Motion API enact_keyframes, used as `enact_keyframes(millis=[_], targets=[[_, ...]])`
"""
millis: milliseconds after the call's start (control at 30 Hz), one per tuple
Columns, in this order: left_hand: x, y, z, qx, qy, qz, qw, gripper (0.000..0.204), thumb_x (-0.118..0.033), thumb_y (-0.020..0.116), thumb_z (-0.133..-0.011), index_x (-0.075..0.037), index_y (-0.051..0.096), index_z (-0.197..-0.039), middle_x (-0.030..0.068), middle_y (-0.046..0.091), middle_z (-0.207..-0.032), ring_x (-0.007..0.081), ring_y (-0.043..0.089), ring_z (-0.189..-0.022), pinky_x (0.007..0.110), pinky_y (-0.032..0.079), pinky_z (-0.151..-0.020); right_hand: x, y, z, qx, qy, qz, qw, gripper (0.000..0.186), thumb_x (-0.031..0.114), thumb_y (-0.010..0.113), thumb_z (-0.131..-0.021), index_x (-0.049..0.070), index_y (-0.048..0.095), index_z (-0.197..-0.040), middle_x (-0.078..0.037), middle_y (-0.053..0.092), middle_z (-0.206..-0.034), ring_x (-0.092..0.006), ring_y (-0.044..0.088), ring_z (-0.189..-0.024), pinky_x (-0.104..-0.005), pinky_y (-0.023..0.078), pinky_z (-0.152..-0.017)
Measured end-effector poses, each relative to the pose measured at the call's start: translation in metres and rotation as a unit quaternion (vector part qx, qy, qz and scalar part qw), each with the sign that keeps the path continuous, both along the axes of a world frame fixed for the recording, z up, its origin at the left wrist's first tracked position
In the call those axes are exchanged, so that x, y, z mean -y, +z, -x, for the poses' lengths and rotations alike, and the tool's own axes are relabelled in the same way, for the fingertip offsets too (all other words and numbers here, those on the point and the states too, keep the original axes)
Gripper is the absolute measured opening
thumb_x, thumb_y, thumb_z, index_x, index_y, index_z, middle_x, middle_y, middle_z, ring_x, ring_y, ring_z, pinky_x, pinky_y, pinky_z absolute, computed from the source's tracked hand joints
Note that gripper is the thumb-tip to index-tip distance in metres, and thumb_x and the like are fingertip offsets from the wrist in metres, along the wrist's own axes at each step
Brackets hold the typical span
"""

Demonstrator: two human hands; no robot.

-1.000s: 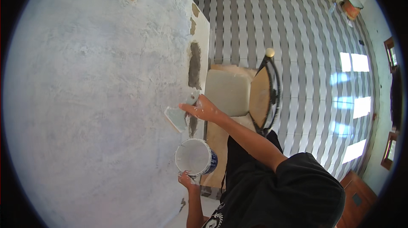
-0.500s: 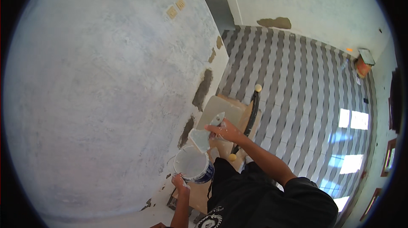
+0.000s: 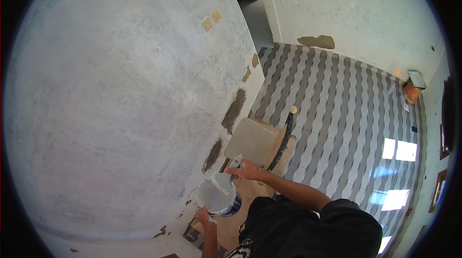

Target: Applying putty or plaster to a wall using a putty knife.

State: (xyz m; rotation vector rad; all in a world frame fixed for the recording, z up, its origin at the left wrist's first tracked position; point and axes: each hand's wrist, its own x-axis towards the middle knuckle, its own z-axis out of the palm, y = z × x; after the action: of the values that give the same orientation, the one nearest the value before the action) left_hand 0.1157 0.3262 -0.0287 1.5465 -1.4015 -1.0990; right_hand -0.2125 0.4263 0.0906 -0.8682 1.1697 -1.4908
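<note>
My right hand is closed round the handle of a wide putty knife, whose blade carries pale, wet-looking paste. The blade tilts down over the far right rim of a white bucket with a dark blue label; whether it touches the rim I cannot tell. At the bucket's near left side, my left hand grips the rim, fingers smeared with white. Whitish material coats the bucket's inside, and its wire handle hangs to the left. A patchy, whitish-grey plastered wall rises on my left.
Beyond the bucket, a beige board or seat lies by the wall, beside a dark curved bar with a round knob. Bare patches mark the lower wall. Striped tiles cover the floor. A rusty tin stands in the far right corner.
My right hand has brought the putty knife down and nearer, from beyond the bucket to over its rim. My left hand keeps its grip on the bucket. The view has shifted slightly.
</note>
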Motion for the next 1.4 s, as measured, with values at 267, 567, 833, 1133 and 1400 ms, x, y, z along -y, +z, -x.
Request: enact_keyframes(millis=[267,567,833,1133,1400], targets=[[-0.059,0.061,0.027,-0.051,0.083,-0.020,0.995,0.015,0.004,0.057,-0.056,0.002,0.044,-0.064,0.0061,0.050,-0.068,0.0182,0.047,-0.062,0.033,0.040,-0.056,-0.025,-0.011,-0.025,0.004,0.046,-0.066,0.997,0.033,0.034,0.065,-0.083,0.002,0.064,-0.079,-0.006,0.064,-0.067,-0.0117,0.061,-0.057,-0.0242,0.047,-0.051],[-0.148,0.132,0.044,0.067,0.002,-0.011,0.998,0.020,-0.003,0.061,-0.059,0.001,0.042,-0.065,0.0082,0.044,-0.067,0.0196,0.044,-0.062,0.036,0.040,-0.058,-0.122,0.014,-0.001,0.086,0.073,-0.102,0.988,0.028,0.031,0.063,-0.085,0.003,0.065,-0.082,-0.008,0.067,-0.074,-0.0127,0.062,-0.061,-0.0234,0.046,-0.053],[-0.179,0.139,0.109,0.157,-0.107,0.151,0.970,0.018,-0.008,0.065,-0.057,0.001,0.051,-0.064,0.0123,0.046,-0.063,0.0270,0.046,-0.065,0.038,0.037,-0.059,-0.186,0.104,0.057,-0.031,0.029,-0.153,0.987,0.027,0.027,0.061,-0.086,0.000,0.065,-0.085,-0.005,0.065,-0.071,-0.0098,0.059,-0.061,-0.0228,0.045,-0.055],[-0.186,0.216,0.244,0.080,-0.126,0.028,0.988,0.017,-0.006,0.061,-0.056,0.003,0.053,-0.067,0.0108,0.046,-0.057,0.0206,0.041,-0.053,0.034,0.038,-0.053,-0.156,0.128,0.124,-0.366,0.141,-0.064,0.918,0.024,0.021,0.063,-0.082,0.000,0.066,-0.092,-0.011,0.064,-0.067,-0.0238,0.061,-0.060,-0.0315,0.048,-0.059],[-0.148,0.223,0.400,0.146,-0.032,0.193,0.970,0.018,-0.010,0.058,-0.060,0.003,0.058,-0.072,0.0197,0.055,-0.063,0.0365,0.052,-0.056,0.040,0.043,-0.056,-0.061,0.093,0.231,-0.476,0.078,0.021,0.876,0.018,0.019,0.060,-0.078,0.002,0.062,-0.081,-0.020,0.060,-0.069,-0.0381,0.059,-0.067,-0.0418,0.047,-0.062]])
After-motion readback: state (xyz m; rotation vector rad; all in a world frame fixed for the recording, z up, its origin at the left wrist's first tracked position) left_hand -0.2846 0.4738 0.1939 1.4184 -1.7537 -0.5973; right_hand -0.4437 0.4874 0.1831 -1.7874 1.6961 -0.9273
